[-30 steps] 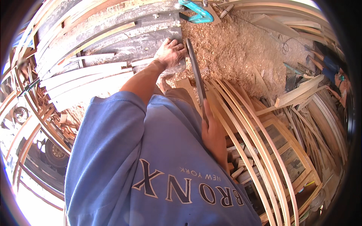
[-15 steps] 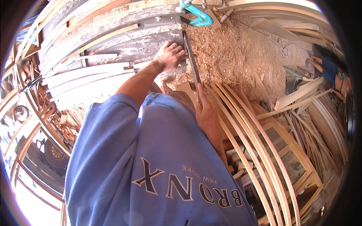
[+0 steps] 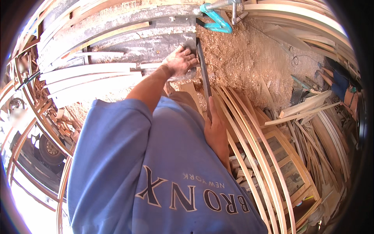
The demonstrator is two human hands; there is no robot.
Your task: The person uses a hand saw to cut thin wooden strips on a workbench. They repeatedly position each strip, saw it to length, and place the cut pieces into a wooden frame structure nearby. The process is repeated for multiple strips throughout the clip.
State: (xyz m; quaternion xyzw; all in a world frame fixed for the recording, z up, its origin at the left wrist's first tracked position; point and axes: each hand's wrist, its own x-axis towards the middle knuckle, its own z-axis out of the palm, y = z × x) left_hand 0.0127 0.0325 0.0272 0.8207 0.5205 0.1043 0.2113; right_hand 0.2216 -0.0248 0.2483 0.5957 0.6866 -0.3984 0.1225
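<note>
My left hand (image 3: pixel 180 61) rests at the right end of a dark, worn workbench (image 3: pixel 163 44). Its fingers are bent and drawn together near the bench edge; whatever lies under them is hidden. In my right hand (image 3: pixel 216 128) is a long, narrow dark bar (image 3: pixel 204 68), gripped at its near end with the thumb laid along it. The bar points away from me, its far tip beside the bench's end and close to my left fingers. Its exact kind cannot be made out from this angle.
A turquoise clamp (image 3: pixel 218 26) sits at the bench's far right corner. Wood shavings (image 3: pixel 241 58) cover the floor. Long curved strips (image 3: pixel 257 144) and a wooden frame with panels (image 3: pixel 290 163) stand to my right. Another person (image 3: pixel 343 80) is at the far right.
The view has shifted, so bench and clamp appear farther right and lower. My left fingers look more bent. The bar stays in my right hand, still alongside the bench end.
</note>
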